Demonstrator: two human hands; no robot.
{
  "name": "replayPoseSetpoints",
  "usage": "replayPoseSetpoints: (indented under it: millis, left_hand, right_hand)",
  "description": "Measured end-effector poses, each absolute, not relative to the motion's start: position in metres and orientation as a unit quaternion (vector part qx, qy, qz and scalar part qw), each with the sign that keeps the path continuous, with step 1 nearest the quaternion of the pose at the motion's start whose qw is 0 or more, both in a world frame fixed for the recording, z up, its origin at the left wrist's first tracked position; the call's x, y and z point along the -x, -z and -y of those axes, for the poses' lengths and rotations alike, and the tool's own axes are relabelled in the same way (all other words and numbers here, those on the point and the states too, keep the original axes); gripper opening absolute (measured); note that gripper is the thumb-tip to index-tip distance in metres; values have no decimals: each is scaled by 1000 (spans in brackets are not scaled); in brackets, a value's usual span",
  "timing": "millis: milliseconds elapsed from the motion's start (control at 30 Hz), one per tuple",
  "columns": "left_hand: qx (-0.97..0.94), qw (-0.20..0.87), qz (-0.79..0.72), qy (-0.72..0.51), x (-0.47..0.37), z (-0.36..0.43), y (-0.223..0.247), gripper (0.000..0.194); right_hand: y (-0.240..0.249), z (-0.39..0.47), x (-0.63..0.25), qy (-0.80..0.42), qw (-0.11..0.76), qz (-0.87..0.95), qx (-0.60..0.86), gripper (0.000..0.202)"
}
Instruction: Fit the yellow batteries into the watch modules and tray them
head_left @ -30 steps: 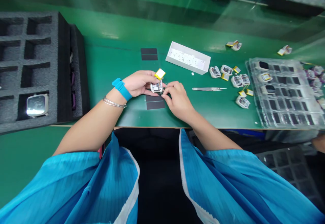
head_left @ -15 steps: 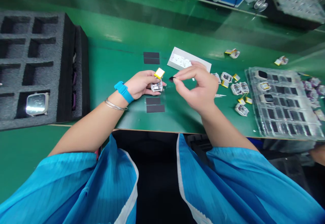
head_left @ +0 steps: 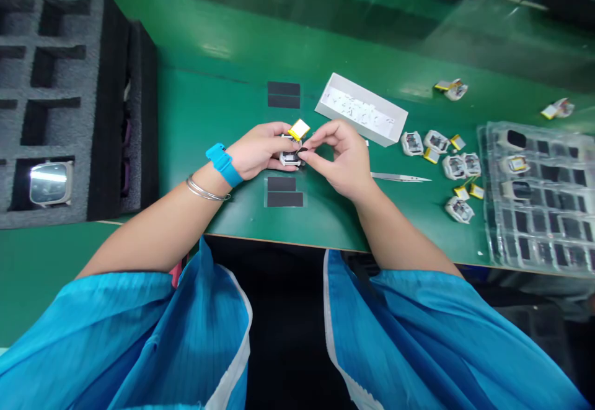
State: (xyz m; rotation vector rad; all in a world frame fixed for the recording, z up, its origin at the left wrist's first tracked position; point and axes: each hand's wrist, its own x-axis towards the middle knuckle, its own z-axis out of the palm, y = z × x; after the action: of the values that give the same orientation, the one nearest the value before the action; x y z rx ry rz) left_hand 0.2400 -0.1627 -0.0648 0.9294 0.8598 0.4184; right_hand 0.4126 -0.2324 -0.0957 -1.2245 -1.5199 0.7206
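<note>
My left hand (head_left: pixel 264 148) is closed around a white smartwatch case (head_left: pixel 290 159) with its insides showing. A yellow-edged battery (head_left: pixel 299 129) sticks up from the case's far side. Between the thumb and forefinger of my right hand (head_left: pixel 339 157) is a small black piece (head_left: pixel 302 152), held at the case's right part; whether it touches the inside is hidden by my fingers. Just nearer than the case lies a clear sheet with black strips (head_left: pixel 285 199). Another sheet of black strips (head_left: pixel 284 95) lies beyond my hands.
A white box (head_left: pixel 362 109) with small pieces stands beyond my right hand. Tweezers (head_left: pixel 400 178) lie right of my wrist. Several open watch cases (head_left: pixel 460 210) with batteries lie farther right, beside clear trays (head_left: pixel 539 205). A foam tray (head_left: pixel 93 212) holding a watch (head_left: pixel 51 183) stands left.
My right hand has moved left and brought the black piece to the watch case. My left hand keeps its hold on the case. The view has shifted slightly.
</note>
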Motion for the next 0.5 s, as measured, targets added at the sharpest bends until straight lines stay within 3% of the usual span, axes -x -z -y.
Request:
replayPoseSetpoints:
  millis: [500]
  left_hand:
    - [-414,786,-421,-187,-241,164,66,20]
  right_hand:
    - [91,236,-408,-232,441,676,543,16]
